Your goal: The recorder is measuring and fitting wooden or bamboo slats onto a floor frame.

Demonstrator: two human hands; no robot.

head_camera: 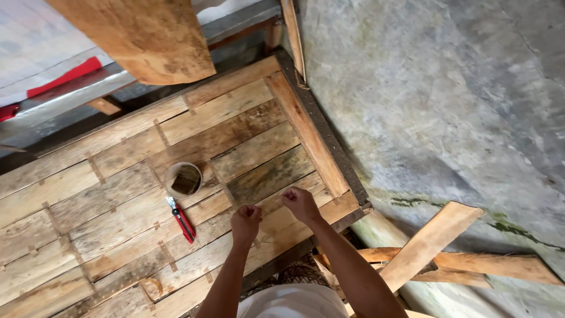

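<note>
Both my hands hover over the near right part of a wooden slatted platform (118,176). My left hand (246,219) is curled into a loose fist with the fingertips pinched together. My right hand (299,202) is close beside it, fingers also pinched. Something thin may run between the two hands, but it is too fine to make out. A small round cup (183,179) with a dark block inside stands on the slats to the left of my hands. Red-handled pliers (182,219) lie just below the cup.
A thick plank (306,131) edges the platform on the right. Loose wooden offcuts (435,247) lie on the concrete floor (447,100) at the right. A broad wooden board (147,35) leans in at the top. A red strip (65,76) lies at the far left.
</note>
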